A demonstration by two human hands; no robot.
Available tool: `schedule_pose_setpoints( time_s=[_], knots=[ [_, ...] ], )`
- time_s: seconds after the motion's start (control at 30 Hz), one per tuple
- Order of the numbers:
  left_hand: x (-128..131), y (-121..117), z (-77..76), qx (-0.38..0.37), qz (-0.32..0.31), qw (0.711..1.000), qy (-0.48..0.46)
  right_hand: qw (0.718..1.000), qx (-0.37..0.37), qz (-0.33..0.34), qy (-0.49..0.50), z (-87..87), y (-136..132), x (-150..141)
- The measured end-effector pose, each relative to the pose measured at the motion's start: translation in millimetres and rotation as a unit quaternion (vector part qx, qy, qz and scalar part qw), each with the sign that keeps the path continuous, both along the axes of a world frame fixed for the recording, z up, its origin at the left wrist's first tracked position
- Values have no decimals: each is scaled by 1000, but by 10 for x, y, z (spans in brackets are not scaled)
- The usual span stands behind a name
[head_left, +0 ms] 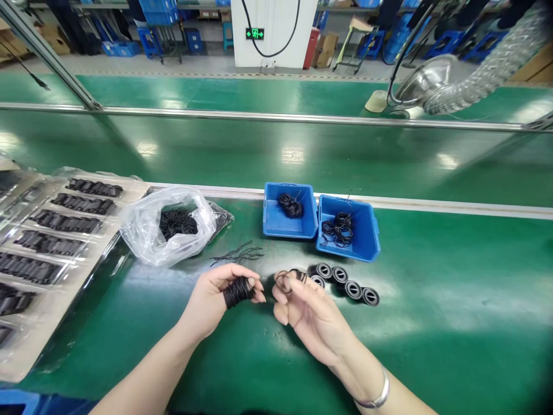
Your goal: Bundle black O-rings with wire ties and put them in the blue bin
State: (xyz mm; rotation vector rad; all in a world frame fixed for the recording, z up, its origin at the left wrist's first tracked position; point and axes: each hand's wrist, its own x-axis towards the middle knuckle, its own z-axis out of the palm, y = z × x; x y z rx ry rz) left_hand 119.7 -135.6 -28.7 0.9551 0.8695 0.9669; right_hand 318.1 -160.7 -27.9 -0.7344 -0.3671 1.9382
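1. Bins stand just beside each other on the green belt [453,323]: one blue bin [270,216] holds a tight bundle of black rings [290,205], and the other blue bin [367,242] holds a looser tangle [337,229].
2. Clear bag [142,230] lies open to their left, with more rings [178,223] inside. Beyond it, a clear tray [129,199] carries rows of black parts [64,222].
3. Left hand [216,300] has its fingers curled together, with a stack of rings [239,292] looped around them.
4. Right hand [306,305] pinches a few thin rings [290,279] between thumb and fingertips, just beside a cluster of round black parts [353,290]. A silver bracelet [375,395] circles its wrist.
5. Loose strands [237,253] lie on the belt above the hands.
6. Metal rail [276,118] crosses the belt. Past it are blue stools [449,46] and a silver duct [475,75].
7. Green exit sign [254,34] shows arrows, with no readable words.
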Motion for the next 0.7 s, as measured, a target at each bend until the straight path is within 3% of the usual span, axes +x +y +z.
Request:
schedule_pose_setpoints(
  time_s=[0.07,0.27,0.4,0.5,0.6,0.7],
  knots=[
    [-10,9,13,9,16,1000,21,1000,-2,-19,-2,28,18,29],
    [1,-3,-12,89,-25,990,108,993,43,0,-106,2,17,9],
    [4,-4,-40,188,-35,954,232,966,98,3,-239,-57,-33,-47],
    [-7,-2,-25,223,-38,935,272,943,122,20,-308,-74,-56,-56],
    [-13,-15,-6,192,-49,951,237,947,120,39,-296,-62,-49,-38],
    [-6,-31,-2,97,-68,984,133,977,82,56,-189,-30,-21,-17]
  ],
)
